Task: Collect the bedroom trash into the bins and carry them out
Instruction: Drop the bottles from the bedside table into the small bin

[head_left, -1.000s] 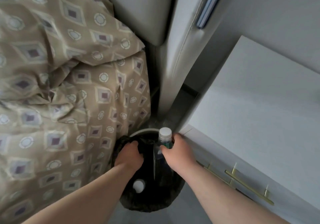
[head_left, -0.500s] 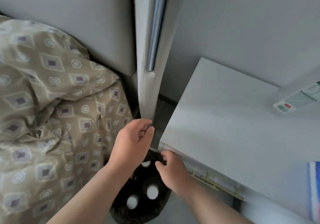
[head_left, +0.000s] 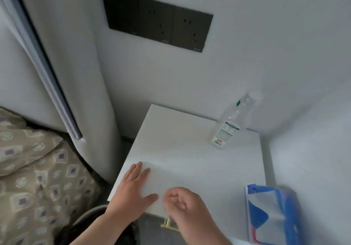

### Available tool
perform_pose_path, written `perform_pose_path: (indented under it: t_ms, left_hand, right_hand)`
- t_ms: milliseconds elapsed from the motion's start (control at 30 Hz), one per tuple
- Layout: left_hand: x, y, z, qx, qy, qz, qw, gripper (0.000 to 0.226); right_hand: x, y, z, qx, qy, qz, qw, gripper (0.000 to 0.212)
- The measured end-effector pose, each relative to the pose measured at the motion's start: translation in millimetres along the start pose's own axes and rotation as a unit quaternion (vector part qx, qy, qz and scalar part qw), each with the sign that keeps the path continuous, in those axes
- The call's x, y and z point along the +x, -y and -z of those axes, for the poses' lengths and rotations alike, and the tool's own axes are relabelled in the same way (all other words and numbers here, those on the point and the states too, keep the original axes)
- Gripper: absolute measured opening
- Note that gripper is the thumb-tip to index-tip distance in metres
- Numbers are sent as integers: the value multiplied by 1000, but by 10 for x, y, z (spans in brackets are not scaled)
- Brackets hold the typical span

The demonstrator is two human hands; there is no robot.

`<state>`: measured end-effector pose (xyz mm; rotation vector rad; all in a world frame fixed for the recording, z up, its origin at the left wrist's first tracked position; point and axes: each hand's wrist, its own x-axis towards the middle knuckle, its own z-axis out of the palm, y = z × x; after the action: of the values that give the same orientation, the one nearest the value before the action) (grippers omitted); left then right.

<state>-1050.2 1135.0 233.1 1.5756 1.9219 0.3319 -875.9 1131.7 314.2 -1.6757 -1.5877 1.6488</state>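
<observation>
Mid trash-hunt: left hand (head_left: 133,189) flat on the counter (head_left: 180,142), right hand (head_left: 185,205) loosely curled fingers (head_left: 171,197), empty; bottle (head_left: 228,129) at 1 o'clock probably next.

A clear plastic bottle (head_left: 230,125) with a green-and-white label stands upright at the far right corner of the worktop (head_left: 180,149). The bin (head_left: 89,214), white-rimmed with a black liner, sits low between the bed (head_left: 38,178) and the worktop, mostly hidden.

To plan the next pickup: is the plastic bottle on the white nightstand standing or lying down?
Standing. The bottle rests on its base on the nightstand, with its neck pointing up.
</observation>
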Motion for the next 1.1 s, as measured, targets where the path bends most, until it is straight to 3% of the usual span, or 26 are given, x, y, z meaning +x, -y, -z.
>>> perform_pose_path:
  t_ms: [100,200,300,367,467,633,1100]
  left_hand:
    - [9,23,-22,2,-11,-11,1000,107]
    - [51,16,-42,20,-11,-15,1000,116]
    - [68,-35,-23,27,-11,-15,999,125]
    - [78,-71,-21,25,-18,-9,999,128]
    - [90,-102,-25,23,-14,3,1000,130]
    - [99,-97,-29,19,-10,13,1000,130]
    - [91,-130,-10,25,-14,-2,1000,94]
  right_hand:
    - [79,157,494,90,-137,34,986,23]
    - [224,349,975,145,-273,90,947,21]
    - [346,582,1369,143,-382,146,901,19]
    - [456,701,1595,98,-435,157,881,31]
    - [649,808,1820,44,-426,114,897,58]
    - [813,848,1910,30,-364,99,926,29]
    - [527,1091,1653,2,-352,189,917,20]
